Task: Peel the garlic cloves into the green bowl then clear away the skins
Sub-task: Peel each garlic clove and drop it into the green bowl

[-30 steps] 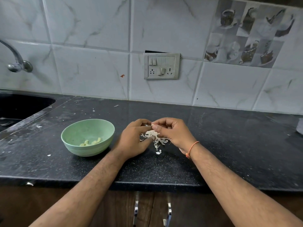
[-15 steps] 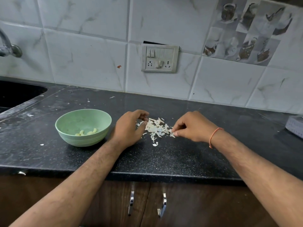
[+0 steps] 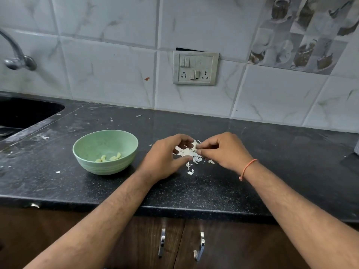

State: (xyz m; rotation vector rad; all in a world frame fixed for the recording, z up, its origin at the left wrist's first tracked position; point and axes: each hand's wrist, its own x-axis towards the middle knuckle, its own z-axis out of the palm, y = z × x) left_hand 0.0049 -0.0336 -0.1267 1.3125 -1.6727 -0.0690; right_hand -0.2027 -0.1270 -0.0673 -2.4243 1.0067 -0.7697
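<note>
Your forearms are reaching in from five and seven o'clock, converging toward twelve. Your left hand (image 3: 163,158) is curling its fingers and thumb inward in a loose grip, knuckles up. Your right hand (image 3: 223,150) is pinching with thumb and forefinger, fingertips nearly meeting the left's.

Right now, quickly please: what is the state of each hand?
Left hand: fingers curled around the garlic skins on the counter.
Right hand: fingers pinching the same skins.
</note>
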